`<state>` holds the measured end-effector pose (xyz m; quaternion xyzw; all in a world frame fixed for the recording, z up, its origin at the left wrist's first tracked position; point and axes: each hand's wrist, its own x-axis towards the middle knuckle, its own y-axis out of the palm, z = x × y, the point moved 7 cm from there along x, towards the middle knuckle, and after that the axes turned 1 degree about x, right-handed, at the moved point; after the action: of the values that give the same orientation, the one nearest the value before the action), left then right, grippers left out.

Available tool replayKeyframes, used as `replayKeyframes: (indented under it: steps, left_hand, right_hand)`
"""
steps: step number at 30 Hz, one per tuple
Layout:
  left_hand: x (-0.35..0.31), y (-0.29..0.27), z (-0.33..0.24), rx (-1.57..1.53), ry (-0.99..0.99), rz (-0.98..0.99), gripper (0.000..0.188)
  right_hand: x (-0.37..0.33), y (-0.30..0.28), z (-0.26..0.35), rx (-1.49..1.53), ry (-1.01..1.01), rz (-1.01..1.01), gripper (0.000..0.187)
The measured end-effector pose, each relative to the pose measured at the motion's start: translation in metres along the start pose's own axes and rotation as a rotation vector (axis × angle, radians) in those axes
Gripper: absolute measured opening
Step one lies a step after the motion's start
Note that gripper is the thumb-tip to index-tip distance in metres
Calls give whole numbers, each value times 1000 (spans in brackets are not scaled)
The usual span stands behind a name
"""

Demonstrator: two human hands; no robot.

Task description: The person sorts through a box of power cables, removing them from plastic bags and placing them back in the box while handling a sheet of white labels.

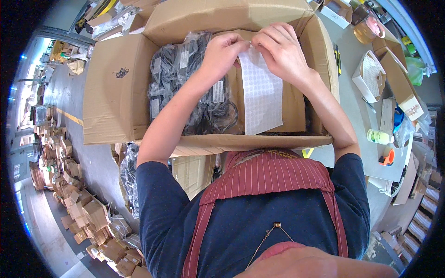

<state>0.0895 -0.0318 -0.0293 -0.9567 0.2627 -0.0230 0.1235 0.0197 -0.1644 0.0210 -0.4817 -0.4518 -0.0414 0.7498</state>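
Note:
A white sheet of small round stickers (262, 92), patterned in rows, hangs from my hands over the open cardboard box (111, 102). My left hand (223, 53) has thumb and forefinger pinched at the sheet's top left corner. At the top edge, close beside it, my right hand (280, 52) pinches too, with its fingers bent over. The fingertips nearly meet, and whether a single sticker is between them is too small to tell. Dark items in clear plastic bags (181, 74) with white labels fill the box's left side. Brown cardboard (294, 109) lies under the sheet.
On the grey table at right are a black-and-yellow cutter (337, 60), a white tray (369, 74), a light green bottle (380, 137) and an orange tape roll (386, 157). A pink-lidded jug (368, 30) stands farther back. Many cardboard boxes (88, 213) are piled at lower left.

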Motion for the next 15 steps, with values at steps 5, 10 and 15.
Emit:
replayKeyframes:
  steps: [5, 10, 15]
  left_hand:
    - [-1, -1, -2, 268, 159, -59, 17]
    - [-4, 1, -12, 451, 226, -80, 14]
    - [1, -3, -1, 178, 111, -30, 15]
  right_hand:
    - [0, 1, -2, 42, 31, -41, 25]
    - [-1, 3, -4, 62, 30, -25, 24]
    - [0, 0, -2, 59, 21, -37, 22]
